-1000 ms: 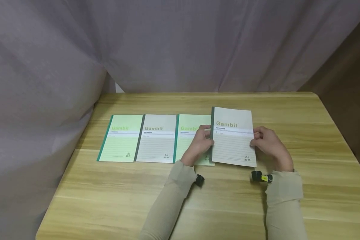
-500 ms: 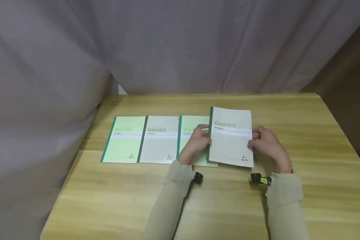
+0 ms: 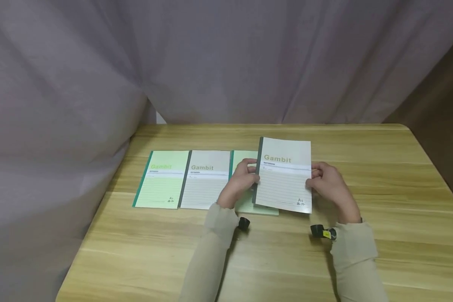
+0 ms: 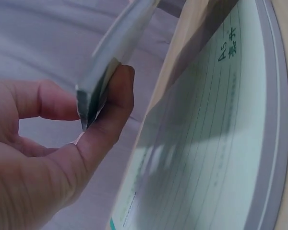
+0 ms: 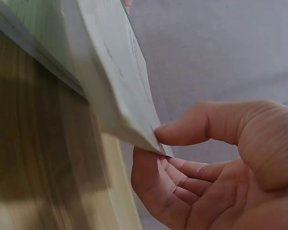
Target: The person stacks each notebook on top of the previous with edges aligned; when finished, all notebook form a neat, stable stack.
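Between both hands is a grey-white notebook [image 3: 283, 180] with a dark spine, raised above the table and facing up. My left hand [image 3: 242, 180] pinches its spine edge, thumb on the cover and fingers behind, as the left wrist view shows at the spine [image 4: 92, 103]. On the opposite edge my right hand [image 3: 331, 184] pinches the notebook [image 5: 120, 91] between thumb and fingers. Below it lies a green notebook [image 3: 262, 208], partly hidden by the held one and my left hand. Left of that, a grey notebook [image 3: 207, 188] and another green notebook [image 3: 164, 184] lie flat, side by side in a row.
The wooden table [image 3: 279, 268] has its back edge against a grey curtain [image 3: 219, 63]. More curtain hangs down along the table's left side. Bare wood shows in front of the row and to the right of my right hand.
The held notebook and both hands have shifted slightly left over the green notebook, covering more of it. The whole view has also drifted a little. Both grips stay the same.
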Available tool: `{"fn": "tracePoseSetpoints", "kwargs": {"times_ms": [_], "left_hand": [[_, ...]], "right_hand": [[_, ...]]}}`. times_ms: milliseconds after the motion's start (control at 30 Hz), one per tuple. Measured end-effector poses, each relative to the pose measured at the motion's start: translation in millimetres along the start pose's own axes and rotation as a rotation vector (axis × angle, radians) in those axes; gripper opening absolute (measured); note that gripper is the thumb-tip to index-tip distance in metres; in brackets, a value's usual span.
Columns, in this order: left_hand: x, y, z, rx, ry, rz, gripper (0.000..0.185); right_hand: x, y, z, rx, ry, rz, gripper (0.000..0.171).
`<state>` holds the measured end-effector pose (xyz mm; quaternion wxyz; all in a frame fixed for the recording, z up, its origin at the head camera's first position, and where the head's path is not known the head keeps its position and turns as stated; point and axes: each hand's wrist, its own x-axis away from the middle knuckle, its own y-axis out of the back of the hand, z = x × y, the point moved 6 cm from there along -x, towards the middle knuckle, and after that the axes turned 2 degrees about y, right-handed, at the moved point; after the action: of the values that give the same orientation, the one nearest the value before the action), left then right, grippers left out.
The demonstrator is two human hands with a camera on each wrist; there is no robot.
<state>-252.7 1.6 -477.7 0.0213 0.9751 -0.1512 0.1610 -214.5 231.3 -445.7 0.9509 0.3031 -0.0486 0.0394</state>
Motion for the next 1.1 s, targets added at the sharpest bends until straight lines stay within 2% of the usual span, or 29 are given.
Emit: {"fn": "tracePoseSetpoints", "kwargs": {"times_ms": [233,367,567,867,1100], "left_hand": [[4.6,9.0,-2.9,-0.010,-0.013,-0.017,0.065],[6.4,16.7,-1.8,-0.007,0.002,-0.021,0.065],[5.3,29.4,-1.6,-0.026,-0.015,-0.049,0.064],[10.7,44.3,4.3,-0.060,-0.006,-0.072,0.067],[11.7,53.9,11.7,-0.088,0.004,-0.088,0.065]], "right_hand": [[-1.0,-6.1,10.2,0.024,0.014,-0.012,0.059],[-4.3,-12.3,13.5,0.039,0.022,-0.009,0.056],[-11.4,-19.9,21.1,0.044,0.043,-0.028,0.053],[-15.1,-33.6,31.5,0.033,0.043,0.004,0.053],[-16.9,-45.9,29.4,0.000,0.016,0.021,0.054]]}}
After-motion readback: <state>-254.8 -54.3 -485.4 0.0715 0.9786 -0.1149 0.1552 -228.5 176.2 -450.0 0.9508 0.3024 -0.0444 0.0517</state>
